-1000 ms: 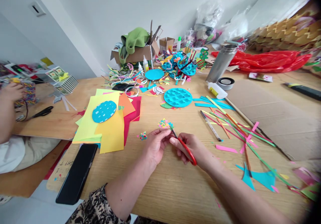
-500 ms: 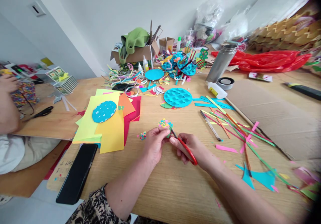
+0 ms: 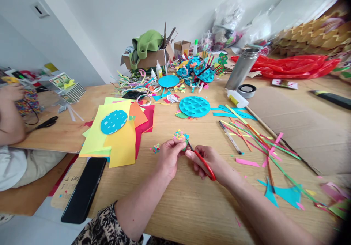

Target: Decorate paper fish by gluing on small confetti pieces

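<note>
Red-handled scissors (image 3: pixel 204 164) are in my right hand (image 3: pixel 208 161), fingers closed about the loops, blades pointing up and left. Between the fingertips of my left hand (image 3: pixel 171 155) is a small piece of green paper (image 3: pixel 187 145), mostly covered by the fingers; the scissor tips are at its edge. Just beyond the hands lies a heap of tiny coloured paper bits (image 3: pixel 179 134). A smaller cluster of paper bits (image 3: pixel 156 148) sits left of my left hand. Farther back is a blue textured oval (image 3: pixel 194 106).
Coloured paper sheets (image 3: pixel 124 146) with a blue spotted oval (image 3: pixel 114 122) lie left, near a black phone (image 3: pixel 83 190). Right are a pen (image 3: pixel 230 138), paper strips (image 3: pixel 255 139), a glue bottle (image 3: pixel 237 99), a steel flask (image 3: pixel 242 69) and cardboard (image 3: pixel 309 131). Another person's arm (image 3: pixel 11 117) rests far left.
The scissor blades and the fingers around the green paper have shifted very slightly. At far left the other person's hand and arm have moved a little. The rest looks the same.
</note>
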### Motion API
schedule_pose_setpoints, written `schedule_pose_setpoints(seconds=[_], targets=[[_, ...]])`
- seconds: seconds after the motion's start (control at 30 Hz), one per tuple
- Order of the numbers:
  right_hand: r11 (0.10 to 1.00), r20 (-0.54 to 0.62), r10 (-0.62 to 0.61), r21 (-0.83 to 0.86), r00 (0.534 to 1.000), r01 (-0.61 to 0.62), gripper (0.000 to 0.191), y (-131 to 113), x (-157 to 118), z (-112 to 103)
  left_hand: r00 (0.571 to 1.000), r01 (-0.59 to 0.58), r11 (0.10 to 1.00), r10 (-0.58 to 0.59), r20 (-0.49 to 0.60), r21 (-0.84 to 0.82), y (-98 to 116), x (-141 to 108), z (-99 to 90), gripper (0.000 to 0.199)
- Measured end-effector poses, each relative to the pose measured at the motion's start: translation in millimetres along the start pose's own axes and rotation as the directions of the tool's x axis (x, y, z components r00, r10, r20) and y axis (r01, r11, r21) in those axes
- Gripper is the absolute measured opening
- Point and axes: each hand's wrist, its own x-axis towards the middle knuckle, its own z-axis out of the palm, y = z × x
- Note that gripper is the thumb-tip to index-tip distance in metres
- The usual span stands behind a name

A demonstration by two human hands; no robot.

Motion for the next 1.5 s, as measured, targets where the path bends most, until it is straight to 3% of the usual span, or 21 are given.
schedule_pose_setpoints(seconds=[1.1,1.5], targets=[[1.0,-0.065,0.028,0.009,0.997,-0.027,0.057,0,0,-1,0.999,0.044,0.998,-0.043,0.018,-0.044,-1,1,0.4,0.021],[0.997,0.016,0.045,-0.063,0.999,-0.044,0.055,-8,-5,-5,0.998,0.049,0.992,-0.053,0.032,0.117,18,15,-17.2,0.03]])
